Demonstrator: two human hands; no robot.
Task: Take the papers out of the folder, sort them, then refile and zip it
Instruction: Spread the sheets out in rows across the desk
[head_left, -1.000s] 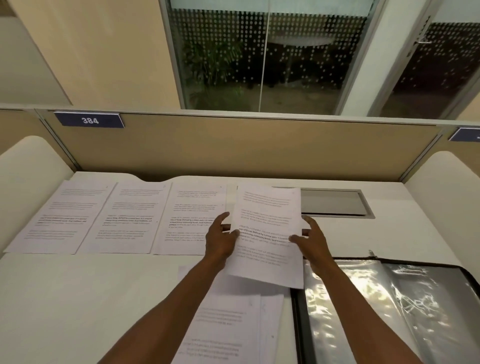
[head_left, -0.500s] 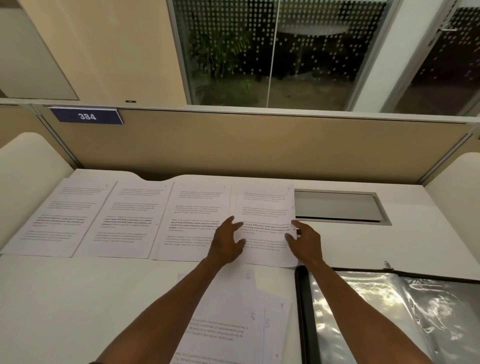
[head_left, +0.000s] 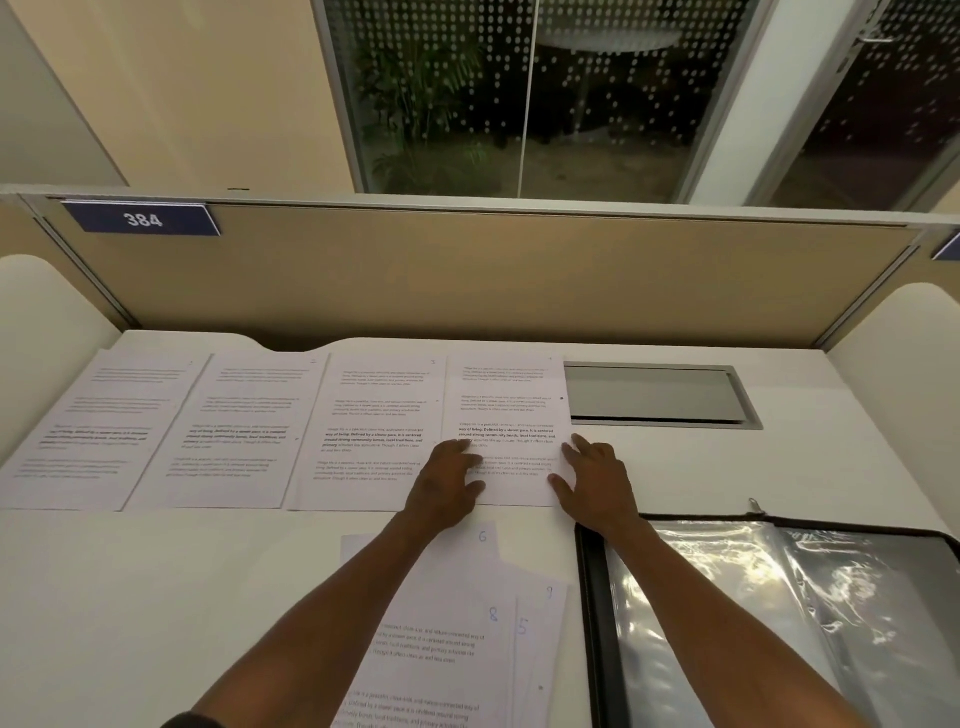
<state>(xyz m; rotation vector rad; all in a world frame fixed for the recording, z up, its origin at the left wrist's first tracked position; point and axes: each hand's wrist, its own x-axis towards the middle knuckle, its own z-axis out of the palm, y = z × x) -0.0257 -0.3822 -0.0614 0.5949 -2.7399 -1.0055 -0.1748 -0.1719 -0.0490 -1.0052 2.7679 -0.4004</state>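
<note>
Papers lie in a row of four along the far part of the white desk (head_left: 156, 597), each sheet with its long axis running away from the person and its printed lines readable from the near side, tops toward the tan partition (head_left: 467, 280). From the left they are the first sheet (head_left: 98, 431), the second sheet (head_left: 234, 431), the third sheet (head_left: 369, 426) and the fourth sheet (head_left: 511, 410), set edge to edge or just overlapping. The outer sheets fan slightly in the wide-angle view.

Both hands rest on the near end of the fourth sheet. The left hand (head_left: 447, 480) lies flat with fingers spread, straddling the seam between the third and fourth sheets. The right hand (head_left: 597, 480) presses its straight fingers on that sheet's right edge, thumb on the paper. Neither hand is curled round anything.

Nearer the person, under the left forearm, a loose pile of sheets (head_left: 457, 639) lies fanned, with handwritten numbers 6, 8, 5 and 9 at their top corners.

The folder (head_left: 592, 597) lies open at the near right, its black spine running away from the person and its clear plastic sleeves (head_left: 753, 597) glinting. A zip pull (head_left: 754, 505) shows at its far edge.

A grey cable hatch (head_left: 654, 395) sits in the desk just right of the fourth sheet. A blue plate reading 384 (head_left: 143, 219) is fixed to the partition's upper left.
</note>
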